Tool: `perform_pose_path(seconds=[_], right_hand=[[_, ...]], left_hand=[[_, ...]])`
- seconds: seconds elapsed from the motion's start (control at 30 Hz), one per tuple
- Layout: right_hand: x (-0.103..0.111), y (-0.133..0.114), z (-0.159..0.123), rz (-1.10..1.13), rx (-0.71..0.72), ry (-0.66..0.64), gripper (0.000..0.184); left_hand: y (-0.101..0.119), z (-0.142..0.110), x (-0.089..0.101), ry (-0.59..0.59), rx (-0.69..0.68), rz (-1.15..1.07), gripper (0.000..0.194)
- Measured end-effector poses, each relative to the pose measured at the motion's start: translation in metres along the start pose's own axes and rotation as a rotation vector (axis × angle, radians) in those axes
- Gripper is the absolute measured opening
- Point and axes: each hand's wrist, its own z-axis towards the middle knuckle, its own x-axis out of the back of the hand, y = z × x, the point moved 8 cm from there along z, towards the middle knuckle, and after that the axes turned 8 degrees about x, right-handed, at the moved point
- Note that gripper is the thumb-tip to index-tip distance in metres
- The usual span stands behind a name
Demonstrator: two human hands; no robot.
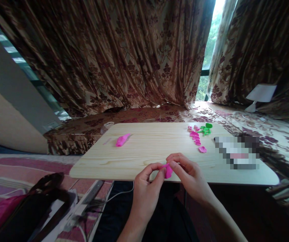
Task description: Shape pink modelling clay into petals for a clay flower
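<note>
Both my hands meet over the near edge of a light wooden table [146,148]. My left hand [146,188] and my right hand [188,173] pinch a small flat pink clay piece [169,170] between thumbs and fingertips. A pink clay lump [122,139] lies on the table's left part. A row of several small pink clay petals [196,137] sits at the far right, with one more pink petal [202,149] nearer me. Beside them lie green clay leaf shapes [206,129].
A blurred-out flat object [237,153] rests on the table's right end. Brown patterned curtains [124,53] hang behind, with a window gap [211,43]. A white lamp [259,95] stands far right. A dark bag [30,208] and a white cable [119,193] lie at lower left.
</note>
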Motion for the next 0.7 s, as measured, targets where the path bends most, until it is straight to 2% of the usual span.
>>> perform_pose_path(seconds=[0.2, 0.27, 0.37, 0.53, 0.6, 0.7], right_hand=[[-0.003, 0.007, -0.008, 0.021, -0.145, -0.057, 0.012], [-0.003, 0.004, -0.007, 0.001, -0.146, -0.076, 0.010], [-0.003, -0.002, -0.005, -0.035, -0.113, -0.101, 0.008], [-0.001, -0.003, -0.003, -0.063, -0.108, -0.102, 0.009], [-0.001, -0.002, -0.002, -0.072, -0.108, -0.100, 0.009], [-0.003, -0.003, -0.002, -0.084, -0.111, -0.110, 0.009]], left_hand=[[0.007, -0.001, -0.003, -0.086, 0.006, -0.127, 0.020], [0.009, -0.001, -0.003, -0.096, 0.004, -0.139, 0.022], [0.009, 0.000, -0.004, -0.098, 0.010, -0.117, 0.015], [0.006, 0.001, 0.002, -0.034, 0.013, -0.172, 0.015], [0.006, 0.000, 0.001, -0.049, 0.028, -0.193, 0.018], [0.009, 0.000, -0.002, -0.092, 0.032, -0.162, 0.013]])
